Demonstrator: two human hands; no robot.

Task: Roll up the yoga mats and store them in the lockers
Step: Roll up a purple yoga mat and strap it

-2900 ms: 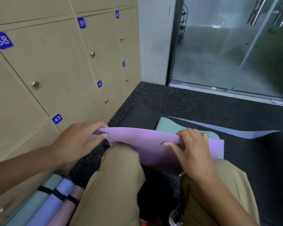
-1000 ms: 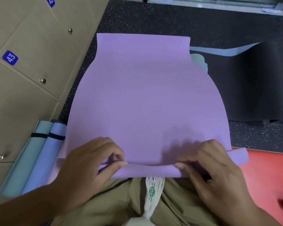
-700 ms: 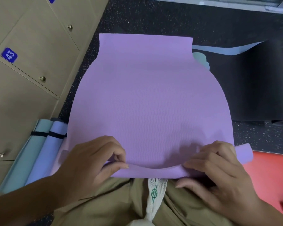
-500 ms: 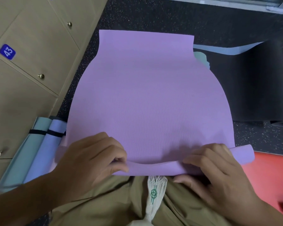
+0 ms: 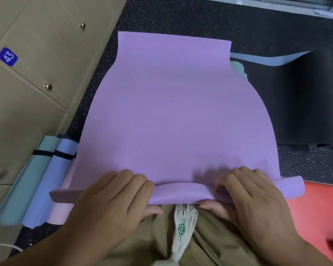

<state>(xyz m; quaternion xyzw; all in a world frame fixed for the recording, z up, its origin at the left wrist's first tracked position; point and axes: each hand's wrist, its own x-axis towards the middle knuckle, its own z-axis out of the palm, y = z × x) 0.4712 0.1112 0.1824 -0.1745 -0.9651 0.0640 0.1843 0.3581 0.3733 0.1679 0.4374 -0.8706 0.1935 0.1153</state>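
Head view: the left hand [image 5: 112, 200] and right hand [image 5: 252, 198] both grip the near, curled-over end of the purple yoga mat [image 5: 177, 116], fingers curved over the top of the first roll and thumbs tucked beneath it, just above the person's khaki trousers [image 5: 210, 239]. The hands sit apart, one toward each side of the mat's width, knuckles up. Beyond them the mat lies flat on the speckled dark floor [image 5: 200, 18], reaching away. Along the floor's left edge, three rolled mats [image 5: 40, 181], teal, blue and pink, lie side by side against the closed lockers [image 5: 37, 45]. A black mat [image 5: 296, 104] lies to the right.
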